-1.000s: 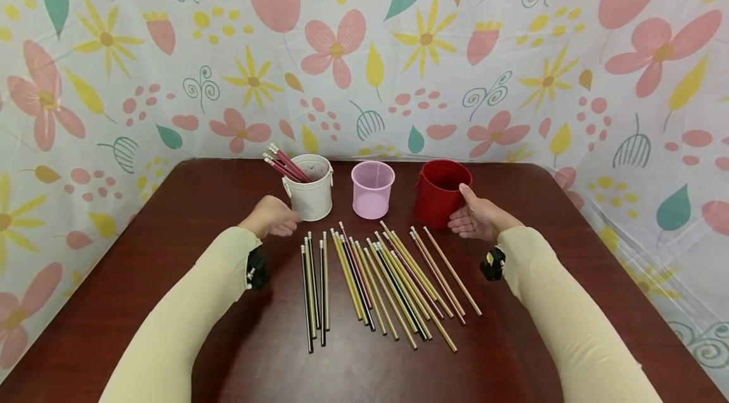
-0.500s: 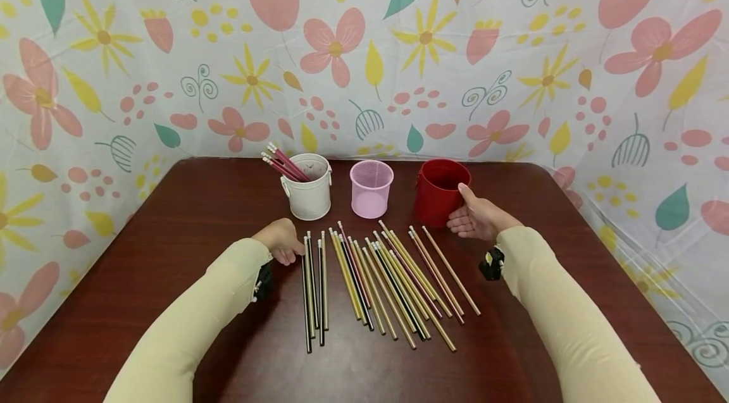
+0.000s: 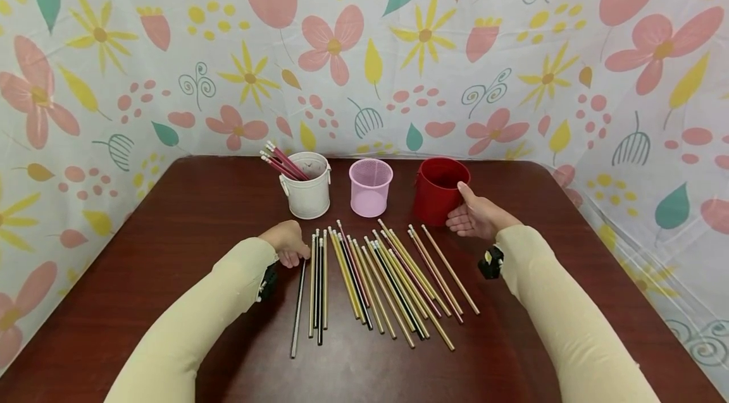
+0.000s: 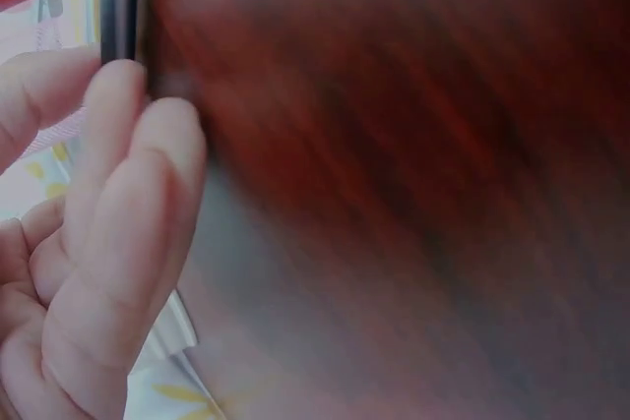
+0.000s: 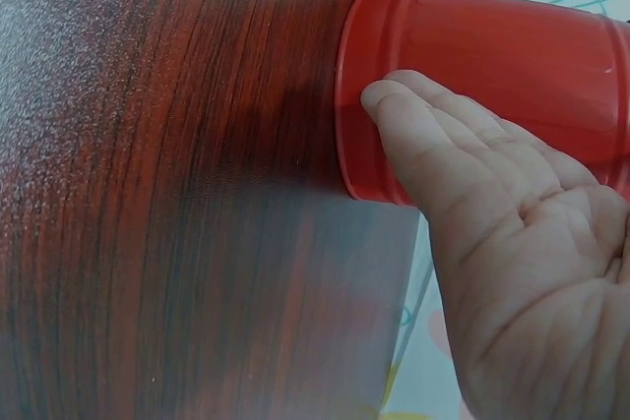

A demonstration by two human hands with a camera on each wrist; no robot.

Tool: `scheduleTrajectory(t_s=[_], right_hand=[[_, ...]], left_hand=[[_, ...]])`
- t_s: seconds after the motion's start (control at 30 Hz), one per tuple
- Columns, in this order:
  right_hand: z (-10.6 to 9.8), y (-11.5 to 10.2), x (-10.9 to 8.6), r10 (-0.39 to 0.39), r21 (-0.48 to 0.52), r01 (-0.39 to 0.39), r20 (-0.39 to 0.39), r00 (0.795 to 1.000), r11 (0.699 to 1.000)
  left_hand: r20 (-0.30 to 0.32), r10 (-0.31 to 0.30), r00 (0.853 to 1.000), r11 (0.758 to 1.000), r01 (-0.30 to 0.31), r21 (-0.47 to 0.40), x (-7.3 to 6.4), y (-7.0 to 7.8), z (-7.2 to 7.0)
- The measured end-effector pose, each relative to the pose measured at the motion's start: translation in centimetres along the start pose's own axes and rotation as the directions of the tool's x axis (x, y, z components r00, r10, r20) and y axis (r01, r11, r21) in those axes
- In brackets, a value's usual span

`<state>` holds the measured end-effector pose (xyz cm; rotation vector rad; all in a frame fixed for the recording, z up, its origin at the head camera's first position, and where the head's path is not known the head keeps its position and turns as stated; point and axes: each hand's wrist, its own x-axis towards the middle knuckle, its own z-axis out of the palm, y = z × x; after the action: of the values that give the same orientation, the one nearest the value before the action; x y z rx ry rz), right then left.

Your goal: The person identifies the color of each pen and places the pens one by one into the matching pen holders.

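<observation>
Floral backdrop (image 3: 336, 96) | left grip (image 3: 288, 243): pinching dark pencil (image 3: 298, 311) | right grip (image 3: 477, 216): released, laid flat against red bucket (image 3: 435, 197)

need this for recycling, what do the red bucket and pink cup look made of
Red bucket: probably glossy painted metal, judging by sheen and raised bands.
Pink cup: likely matte-painted metal mesh, with fine holes showing, though plastic is possible.

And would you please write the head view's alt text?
The left hand pinches a dark pencil beside multicoloured pencils on a reddish-brown table; the right hand touches a round red bucket, near a pink mesh cup and white bucket.
</observation>
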<state>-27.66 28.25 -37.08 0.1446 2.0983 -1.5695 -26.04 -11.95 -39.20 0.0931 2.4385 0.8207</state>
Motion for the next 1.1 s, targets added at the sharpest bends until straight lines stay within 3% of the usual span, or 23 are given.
scheduleTrajectory(t_s=[0.27, 0.4, 0.57, 0.83, 0.97, 1.1], right_hand=[[0.1, -0.1, 0.0, 0.001, 0.003, -0.001, 0.008, 1.0, 1.0], [0.2, -0.2, 0.0, 0.0, 0.004, 0.0, 0.009, 1.0, 1.0], [0.2, -0.1, -0.1, -0.005, -0.005, 0.005, 0.014, 1.0, 1.0], [0.1, -0.1, -0.1, 0.0, -0.014, 0.0, 0.003, 1.0, 1.0], [0.1, -0.1, -0.1, 0.003, -0.014, -0.003, -0.001, 1.0, 1.0], [0.1, -0.2, -0.1, 0.003, -0.015, -0.003, -0.002, 1.0, 1.0]], left_hand=[[-0.065, 0.065, 0.996, 0.998, -0.065, 0.004, -0.7, 1.1, -1.0], [-0.091, 0.098, 0.991, 0.989, -0.107, -0.099, -1.5, 2.0, -1.4], [-0.101, 0.14, 0.985, 0.953, -0.161, -0.255, -2.5, 3.1, -1.7], [-0.162, 0.162, 0.973, 0.91, -0.211, -0.357, -3.6, 4.7, -1.8], [-0.222, 0.173, 0.96, 0.892, -0.248, -0.379, -4.1, 5.2, -2.2], [-0.319, 0.191, 0.928, 0.856, -0.317, -0.41, -5.0, 5.7, -3.1]])
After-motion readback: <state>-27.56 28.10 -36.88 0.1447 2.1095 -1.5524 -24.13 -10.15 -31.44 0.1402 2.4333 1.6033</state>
